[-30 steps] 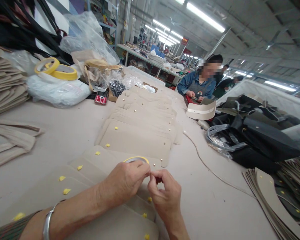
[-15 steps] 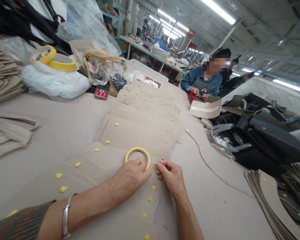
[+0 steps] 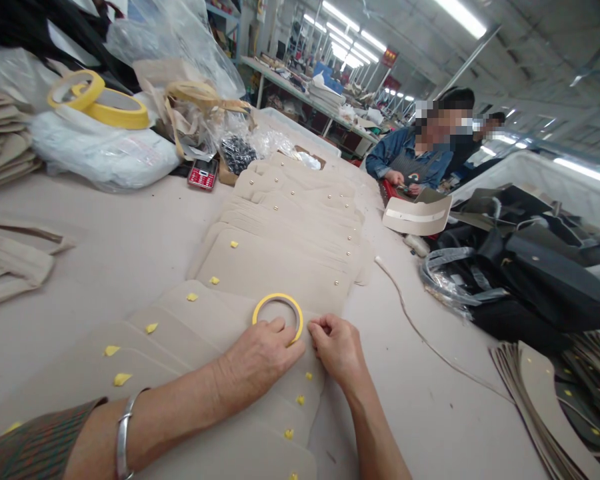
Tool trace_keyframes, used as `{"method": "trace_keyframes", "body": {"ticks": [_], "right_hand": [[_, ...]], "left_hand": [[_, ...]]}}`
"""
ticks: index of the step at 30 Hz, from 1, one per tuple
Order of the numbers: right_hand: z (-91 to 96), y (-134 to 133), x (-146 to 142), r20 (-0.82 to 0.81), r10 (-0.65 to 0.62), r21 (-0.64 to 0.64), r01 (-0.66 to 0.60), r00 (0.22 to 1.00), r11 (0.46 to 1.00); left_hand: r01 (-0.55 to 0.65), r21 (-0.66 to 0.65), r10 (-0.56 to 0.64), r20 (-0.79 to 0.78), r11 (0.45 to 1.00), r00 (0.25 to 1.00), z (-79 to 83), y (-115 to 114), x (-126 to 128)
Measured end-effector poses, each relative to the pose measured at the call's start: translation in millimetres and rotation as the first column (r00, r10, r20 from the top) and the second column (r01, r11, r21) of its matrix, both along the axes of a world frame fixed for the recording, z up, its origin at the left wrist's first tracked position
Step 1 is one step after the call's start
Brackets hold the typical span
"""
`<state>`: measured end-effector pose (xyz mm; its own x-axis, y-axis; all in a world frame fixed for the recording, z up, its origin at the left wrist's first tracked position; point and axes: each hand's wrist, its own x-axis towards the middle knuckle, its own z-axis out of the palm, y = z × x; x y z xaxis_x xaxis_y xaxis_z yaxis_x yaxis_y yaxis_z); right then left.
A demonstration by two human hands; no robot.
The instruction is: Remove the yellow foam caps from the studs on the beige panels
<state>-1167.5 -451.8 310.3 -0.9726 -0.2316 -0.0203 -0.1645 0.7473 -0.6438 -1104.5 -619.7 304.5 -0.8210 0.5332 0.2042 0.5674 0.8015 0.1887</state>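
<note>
My left hand (image 3: 266, 350) is closed around the near side of a roll of yellow tape (image 3: 279, 298), which stands tilted over the beige panels. Close to its right, my right hand (image 3: 336, 347) has thumb and forefinger pinched together at the edge of a panel; whatever lies between the fingertips is hidden. Overlapping beige panels (image 3: 280, 260) run away from me in a long stack. The nearer ones carry small yellow tape pieces (image 3: 151, 328) along both sides. On the farther ones, small metal studs (image 3: 337, 283) show uncovered.
Two more yellow tape rolls (image 3: 117, 110) lie on a white plastic bag (image 3: 105, 150) at the back left. A red calculator-like device (image 3: 203, 175) is beside it. To the right are a thin cord (image 3: 415, 327), black bags (image 3: 555, 267) and fanned strips (image 3: 525, 400). Across the table sits a co-worker (image 3: 420, 157).
The view has shifted slightly. My right hand's fingertips have turned down onto the panel edge, covering the studs that showed there. My left hand keeps hold of the tape roll.
</note>
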Motion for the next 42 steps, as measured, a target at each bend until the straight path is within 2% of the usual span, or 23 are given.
{"method": "trace_keyframes", "body": {"ticks": [2,4,8,10,12,14,18,22,25,29,32,34,37,39,42], "right_hand": [[-1.7,2.5,0.8,-0.010,0.023,0.025,-0.023,1.000,0.999],[-4.7,7.9,3.7,-0.027,-0.004,0.025,0.005,1.000,1.000],[-10.6,21.2,14.9,0.027,-0.130,-0.150,0.132,0.991,0.980],[-13.1,24.2,21.1,-0.033,-0.091,-0.176,0.083,0.995,0.981],[-15.7,22.8,25.5,-0.180,-0.008,-0.114,-0.012,0.984,0.993],[-18.2,17.8,27.1,-0.300,0.045,-0.027,-0.055,0.953,0.998],[-18.6,5.6,22.6,-0.387,0.047,0.111,-0.003,0.921,0.994],[-7.7,0.1,16.6,-0.312,0.051,0.171,0.004,0.949,0.985],[4.2,4.0,19.4,-0.225,0.109,0.218,-0.059,0.968,0.974],[12.9,16.1,32.8,-0.072,0.165,0.249,-0.142,0.984,0.958],[11.6,22.6,40.6,-0.035,0.144,0.150,-0.138,0.989,0.979],[10.1,22.9,43.1,-0.119,0.114,-0.022,-0.117,0.986,0.993],[11.2,17.8,44.8,-0.298,0.068,-0.260,-0.150,0.952,0.954],[14.3,12.6,45.5,-0.418,0.109,-0.284,-0.243,0.902,0.927],[18.1,6.5,45.7,-0.540,0.199,-0.223,-0.367,0.818,0.903]], "left_hand": [[-0.002,-0.006,0.002,0.000,1.000,1.000,1.0,-0.3,0.1],[-0.003,-0.011,0.003,-0.002,1.000,1.000,1.2,-0.8,0.2],[-0.006,0.000,0.006,0.005,1.000,1.000,1.4,-1.1,0.9],[-0.010,0.001,0.009,0.003,1.000,1.000,1.7,-1.0,1.3],[-0.013,-0.003,0.013,-0.003,1.000,1.000,1.9,-0.7,1.1],[-0.014,-0.005,0.014,-0.013,1.000,1.000,2.0,-0.5,0.5],[0.004,0.004,-0.004,-0.020,1.000,1.000,2.5,-0.2,-0.3],[0.011,0.033,-0.010,-0.016,0.999,1.000,3.1,-2.8,-1.0],[-0.026,0.079,0.031,-0.057,0.997,0.998,6.4,-8.4,-2.9],[-0.045,0.234,0.071,-0.105,0.971,0.992,16.0,-16.9,-4.9],[-0.017,0.387,0.052,-0.080,0.922,0.995,20.4,-18.9,-4.3],[0.009,0.467,0.027,-0.070,0.884,0.997,20.0,-17.9,-3.2],[0.044,0.520,0.002,-0.087,0.853,0.996,17.4,-14.9,-1.2],[0.066,0.509,-0.004,-0.122,0.858,0.993,16.5,-12.6,-0.2],[0.087,0.470,0.009,-0.197,0.878,0.980,17.6,-9.3,0.8]]}}
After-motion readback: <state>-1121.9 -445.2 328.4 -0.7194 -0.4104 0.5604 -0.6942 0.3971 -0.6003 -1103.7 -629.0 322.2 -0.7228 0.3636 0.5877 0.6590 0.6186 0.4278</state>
